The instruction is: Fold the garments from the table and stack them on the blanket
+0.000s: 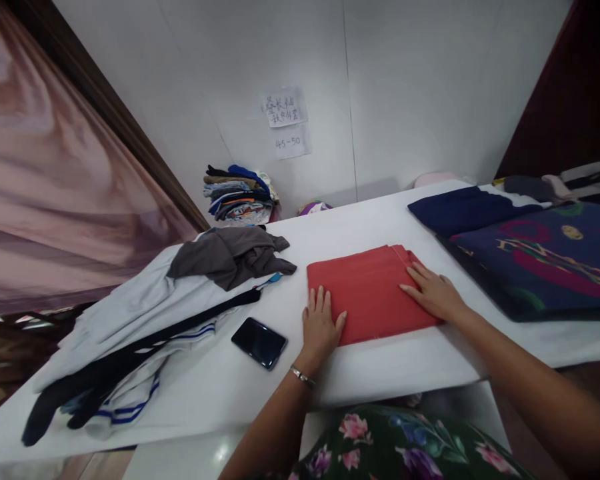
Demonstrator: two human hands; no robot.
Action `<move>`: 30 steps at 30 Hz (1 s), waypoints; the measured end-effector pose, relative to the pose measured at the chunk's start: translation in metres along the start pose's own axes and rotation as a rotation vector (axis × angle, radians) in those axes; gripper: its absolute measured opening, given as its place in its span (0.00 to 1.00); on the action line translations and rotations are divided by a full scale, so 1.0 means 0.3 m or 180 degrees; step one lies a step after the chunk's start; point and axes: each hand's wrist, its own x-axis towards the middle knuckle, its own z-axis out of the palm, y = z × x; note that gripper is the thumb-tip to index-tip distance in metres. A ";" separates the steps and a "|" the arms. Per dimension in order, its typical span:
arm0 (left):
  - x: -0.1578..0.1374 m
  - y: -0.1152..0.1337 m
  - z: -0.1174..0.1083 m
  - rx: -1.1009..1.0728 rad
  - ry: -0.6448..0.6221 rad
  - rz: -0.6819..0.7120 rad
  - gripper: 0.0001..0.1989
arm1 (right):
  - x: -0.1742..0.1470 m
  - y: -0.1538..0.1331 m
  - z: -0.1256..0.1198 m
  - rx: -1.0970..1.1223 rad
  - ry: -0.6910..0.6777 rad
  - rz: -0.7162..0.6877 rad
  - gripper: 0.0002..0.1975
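A red folded garment (365,290) lies flat on the white table (260,407) as a neat rectangle; its exact kind does not show. My left hand (321,323) rests on its left edge, palm down with fingers spread. On its right side lies my right hand (435,290), also flat with the fingers stretched out. Neither hand grips the cloth. A black smartphone (259,343) sits left of my left hand, screen up and apart from the garment.
Unfolded clothes, with a dark grey garment (225,253) on top, cover the table's left side. Dark blue patterned fabric (545,253) lies to the right. A pile of folded clothes (243,193) stands by the wall, below two paper notes (286,110). A pink curtain (70,173) hangs at left.
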 end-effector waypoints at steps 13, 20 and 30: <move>0.076 -0.080 -0.046 -0.2756 0.0440 -0.1575 0.29 | -0.106 0.087 -0.061 0.2960 0.0400 0.1486 0.46; 0.137 -0.084 -0.103 -0.4238 -0.0415 -0.2022 0.17 | -0.079 0.026 -0.101 0.4181 -0.0113 0.1909 0.56; 0.142 -0.058 -0.124 -0.4470 -0.0274 -0.2140 0.16 | -0.035 -0.039 -0.132 0.4330 0.0054 0.0845 0.42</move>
